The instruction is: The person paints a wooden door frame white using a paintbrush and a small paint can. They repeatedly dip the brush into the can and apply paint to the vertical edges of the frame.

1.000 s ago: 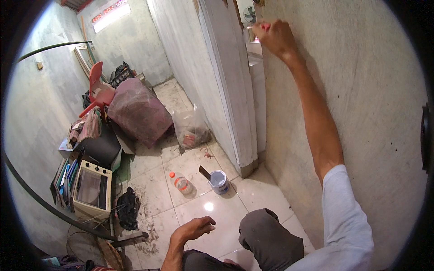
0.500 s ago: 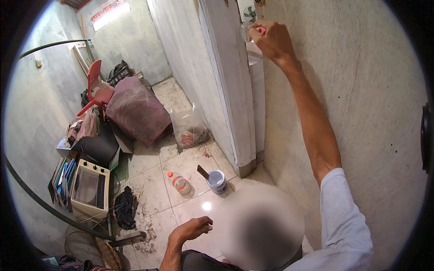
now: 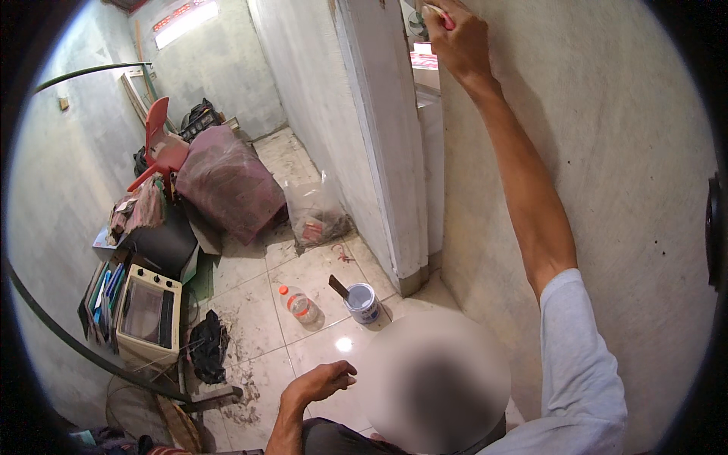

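Note:
Raised high at the top, my right hand (image 3: 462,42) is closed around a small pink-handled tool (image 3: 447,21). It is beside the edge of the bare pale board (image 3: 546,91), near the doorway gap. The tool's working end is hidden by my fingers and the frame edge. Low in the middle, my left hand (image 3: 324,381) hangs loosely bent with nothing in it. Beyond that hand on the floor stand a paint can (image 3: 364,307), with a flat dark stick or blade (image 3: 338,287) leaning out of it, and a clear plastic bottle (image 3: 300,305) with an orange cap.
A white door frame (image 3: 387,152) rises beside the board. On the tiled floor (image 3: 258,303) lie a clear plastic bag (image 3: 311,212) and a black bag (image 3: 208,347). To the left are a cream oven-like appliance (image 3: 149,311), a red chair (image 3: 167,148) and a covered bundle (image 3: 227,182).
My right hand has moved up along the board's edge with the pink-handled tool, uncovering more of the doorway gap. My left hand stays nearly in place.

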`<state>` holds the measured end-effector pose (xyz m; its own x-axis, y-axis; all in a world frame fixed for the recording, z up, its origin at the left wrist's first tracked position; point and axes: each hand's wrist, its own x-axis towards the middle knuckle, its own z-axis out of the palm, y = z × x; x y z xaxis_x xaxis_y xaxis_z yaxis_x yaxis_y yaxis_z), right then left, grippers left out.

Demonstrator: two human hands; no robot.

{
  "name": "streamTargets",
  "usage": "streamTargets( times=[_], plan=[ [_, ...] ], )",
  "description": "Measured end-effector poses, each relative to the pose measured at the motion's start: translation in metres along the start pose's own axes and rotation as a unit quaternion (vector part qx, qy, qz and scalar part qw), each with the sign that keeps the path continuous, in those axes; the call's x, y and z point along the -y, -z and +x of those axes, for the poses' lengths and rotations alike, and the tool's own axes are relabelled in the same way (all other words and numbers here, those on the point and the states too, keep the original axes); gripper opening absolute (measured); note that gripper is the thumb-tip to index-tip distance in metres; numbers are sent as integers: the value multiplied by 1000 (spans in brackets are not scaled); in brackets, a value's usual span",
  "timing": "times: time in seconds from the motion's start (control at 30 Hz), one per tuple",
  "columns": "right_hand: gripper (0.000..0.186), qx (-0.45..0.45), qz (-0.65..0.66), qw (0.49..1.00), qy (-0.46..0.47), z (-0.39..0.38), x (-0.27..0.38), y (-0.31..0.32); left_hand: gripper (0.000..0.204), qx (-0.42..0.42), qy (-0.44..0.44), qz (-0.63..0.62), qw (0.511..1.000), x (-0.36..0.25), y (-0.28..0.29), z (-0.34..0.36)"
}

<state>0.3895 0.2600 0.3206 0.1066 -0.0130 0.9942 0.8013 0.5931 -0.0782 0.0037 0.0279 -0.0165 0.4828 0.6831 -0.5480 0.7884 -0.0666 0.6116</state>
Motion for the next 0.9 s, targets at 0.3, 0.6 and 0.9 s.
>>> streamTargets(
  times=[0.3, 0.6, 0.9],
  plan=[
    [26, 19, 21, 1000, 1, -15, 1, 6, 35, -7, -7, -10, 1000, 2, -2, -1],
    [26, 52, 4, 998, -15, -84, -4, 0, 38, -14, -19, -1, 1000, -3, 0, -5],
    [24, 3, -20, 999, 40, -73, -6, 3, 38, -7, -4, 4, 1000, -4, 2, -5]
  ],
)
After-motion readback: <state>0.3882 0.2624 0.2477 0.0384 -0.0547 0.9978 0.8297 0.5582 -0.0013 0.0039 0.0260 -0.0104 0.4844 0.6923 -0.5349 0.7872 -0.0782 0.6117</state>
